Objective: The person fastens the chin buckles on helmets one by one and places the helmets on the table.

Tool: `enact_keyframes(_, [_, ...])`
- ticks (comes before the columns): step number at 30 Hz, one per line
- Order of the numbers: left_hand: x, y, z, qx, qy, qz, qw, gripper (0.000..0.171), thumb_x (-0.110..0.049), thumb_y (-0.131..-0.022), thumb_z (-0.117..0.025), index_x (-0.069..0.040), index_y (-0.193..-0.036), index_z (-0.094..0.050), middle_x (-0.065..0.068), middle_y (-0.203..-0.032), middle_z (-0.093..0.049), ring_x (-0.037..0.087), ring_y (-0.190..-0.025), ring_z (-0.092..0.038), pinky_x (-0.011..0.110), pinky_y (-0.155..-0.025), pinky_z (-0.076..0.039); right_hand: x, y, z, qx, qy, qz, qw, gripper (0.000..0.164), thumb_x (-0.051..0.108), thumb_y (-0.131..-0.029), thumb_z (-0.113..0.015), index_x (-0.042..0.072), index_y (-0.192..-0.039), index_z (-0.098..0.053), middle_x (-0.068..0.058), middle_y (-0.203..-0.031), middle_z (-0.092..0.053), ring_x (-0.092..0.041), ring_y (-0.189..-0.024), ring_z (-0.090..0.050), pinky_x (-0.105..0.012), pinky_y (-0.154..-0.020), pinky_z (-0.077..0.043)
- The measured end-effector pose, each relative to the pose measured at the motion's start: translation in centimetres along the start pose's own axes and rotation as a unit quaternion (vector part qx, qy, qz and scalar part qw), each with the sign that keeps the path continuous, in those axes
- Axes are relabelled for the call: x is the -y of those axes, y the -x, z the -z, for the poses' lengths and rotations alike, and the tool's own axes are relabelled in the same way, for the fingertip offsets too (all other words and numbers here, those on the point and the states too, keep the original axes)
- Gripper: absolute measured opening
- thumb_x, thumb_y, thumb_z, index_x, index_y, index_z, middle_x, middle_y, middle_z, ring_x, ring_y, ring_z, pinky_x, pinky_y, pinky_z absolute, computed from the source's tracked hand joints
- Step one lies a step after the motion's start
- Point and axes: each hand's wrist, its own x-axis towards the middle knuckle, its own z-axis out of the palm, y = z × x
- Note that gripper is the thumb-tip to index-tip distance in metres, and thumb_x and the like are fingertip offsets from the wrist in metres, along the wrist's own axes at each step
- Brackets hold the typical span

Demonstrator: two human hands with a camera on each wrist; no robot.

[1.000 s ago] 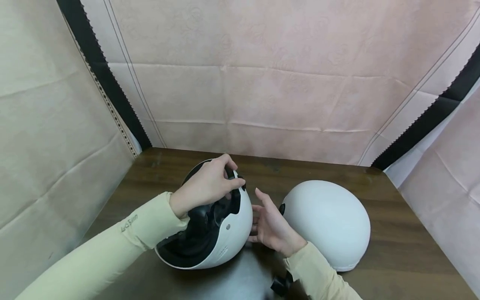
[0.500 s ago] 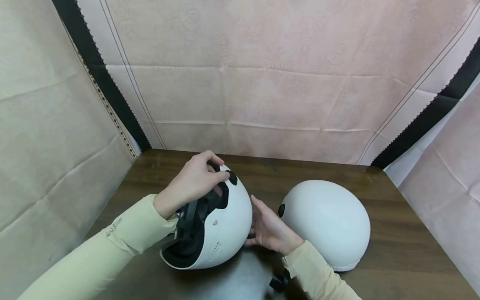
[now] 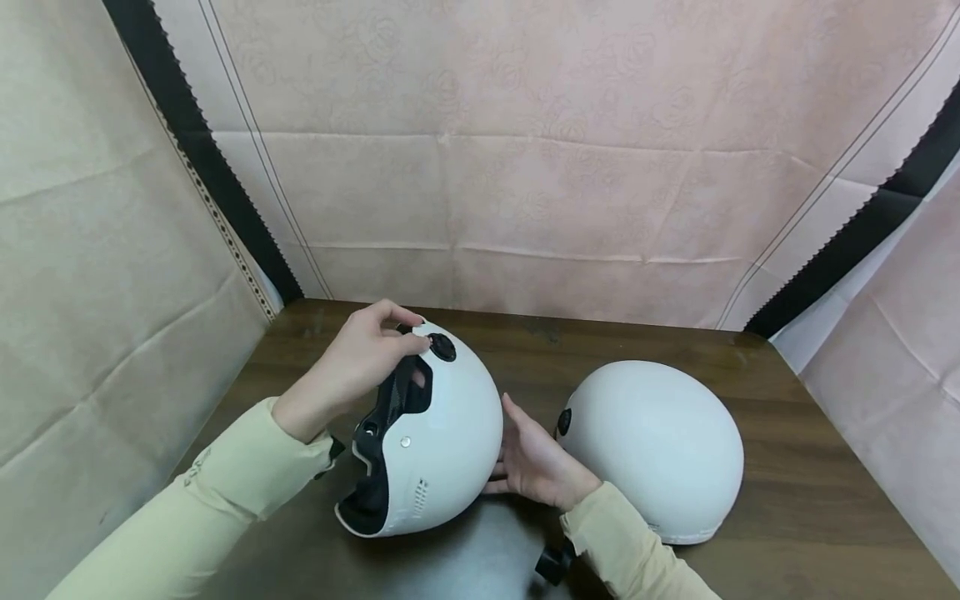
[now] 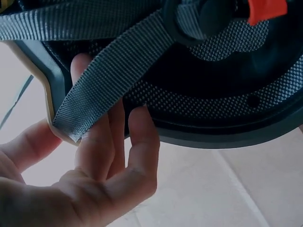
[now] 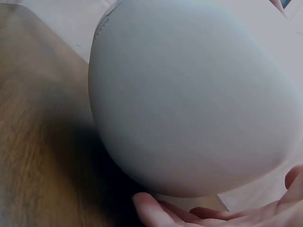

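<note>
A white helmet (image 3: 450, 433) with black padding is tilted on its side, its opening turned toward the left. My left hand (image 3: 356, 358) grips its edge, thumb outside beside a round black button (image 3: 442, 347) and fingers inside. In the left wrist view, those fingers (image 4: 97, 146) reach behind a grey webbing strap (image 4: 113, 71), near the mesh lining and a red buckle tab (image 4: 267, 10). My right hand (image 3: 543, 467) supports the helmet's rounded crown from the right with extended fingers, partly hidden behind the shell. From the right wrist, fingertips (image 5: 149, 208) show right below the shell.
A second white helmet (image 3: 652, 450) rests crown up on the brown wooden table (image 3: 810, 500), close to the right of my right hand. A black strap end (image 3: 553, 567) lies by my right sleeve. Pale fabric walls (image 3: 525, 192) rise around the table.
The helmet has rolled so its opening turns away to the left and more white shell shows. My left hand has moved left with its edge; my right hand has barely shifted.
</note>
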Motion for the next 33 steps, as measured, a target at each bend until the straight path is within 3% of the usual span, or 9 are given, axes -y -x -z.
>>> enact_keyframes(6, [0.4,0.3,0.8,-0.003,0.026,0.002,0.9997,0.039,-0.014,-0.097,-0.055,0.003,-0.130,-0.043,0.021,-0.103,-0.066,0.027,-0.072,-0.070,0.038,-0.079,-0.055,-0.1,-0.3,0.0,0.001,-0.006,0.006,1.000,0.083,0.072,-0.090,-0.041,0.021,-0.154,-0.023,-0.022,-0.143,-0.042,-0.039,-0.126,-0.048,-0.060,-0.100,-0.037])
enact_keyframes(12, [0.3,0.3,0.8,-0.008,0.026,-0.001,0.9996,0.041,-0.013,-0.096,-0.055,0.004,-0.131,-0.042,0.021,-0.106,-0.066,0.026,-0.073,-0.070,0.039,-0.084,-0.053,-0.2,-0.3,-0.2,-0.002,-0.009,0.018,1.000,0.074,0.066,-0.094,-0.042,0.021,-0.152,-0.030,-0.018,-0.144,-0.038,-0.034,-0.124,-0.046,-0.056,-0.097,-0.040])
enact_keyframes(16, [0.3,0.4,0.9,-0.018,0.010,-0.001,0.9998,0.042,-0.015,-0.096,-0.056,0.003,-0.132,-0.044,0.019,-0.108,-0.065,0.025,-0.078,-0.069,0.047,-0.099,-0.042,-0.2,-0.3,-0.4,0.005,-0.009,0.027,1.000,0.073,0.065,-0.094,-0.043,0.018,-0.149,-0.035,-0.018,-0.138,-0.042,-0.030,-0.117,-0.048,-0.050,-0.093,-0.043])
enact_keyframes(20, [0.4,0.9,1.4,-0.031,0.003,0.005,0.9995,0.043,-0.016,-0.097,-0.055,0.002,-0.134,-0.044,0.018,-0.107,-0.066,0.028,-0.091,-0.067,0.053,-0.105,-0.033,-0.1,-0.4,-0.6,0.021,-0.017,0.030,0.999,0.075,0.067,-0.093,-0.044,0.016,-0.147,-0.037,-0.016,-0.138,-0.044,-0.028,-0.116,-0.050,-0.046,-0.092,-0.043])
enact_keyframes(25, [0.5,1.3,1.8,-0.041,0.005,0.011,0.9991,0.043,-0.015,-0.097,-0.053,0.001,-0.136,-0.042,0.018,-0.111,-0.065,0.034,-0.110,-0.061,0.059,-0.108,-0.026,-0.1,-0.6,-0.7,0.025,-0.029,0.031,0.999,0.077,0.066,-0.092,-0.045,0.016,-0.149,-0.034,-0.016,-0.142,-0.042,-0.031,-0.122,-0.049,-0.052,-0.095,-0.041])
enact_keyframes(30, [0.7,1.3,2.0,-0.039,0.002,0.016,0.9991,0.046,-0.017,-0.099,-0.051,0.000,-0.139,-0.038,0.016,-0.093,-0.068,0.035,-0.109,-0.059,0.065,-0.107,-0.019,-0.2,-0.5,-0.8,0.020,-0.034,0.038,0.998,0.077,0.066,-0.094,-0.042,0.017,-0.151,-0.031,-0.017,-0.146,-0.037,-0.032,-0.131,-0.041,-0.062,-0.101,-0.033])
enact_keyframes(33, [0.8,1.5,2.1,-0.037,-0.006,0.017,0.9992,0.046,-0.018,-0.100,-0.050,-0.001,-0.140,-0.035,0.015,-0.090,-0.067,0.034,-0.110,-0.055,0.063,-0.107,-0.020,-0.2,-0.5,-1.0,0.026,-0.026,0.050,0.998,0.075,0.067,-0.094,-0.039,0.020,-0.152,-0.030,-0.015,-0.149,-0.033,-0.031,-0.133,-0.036,-0.063,-0.103,-0.029])
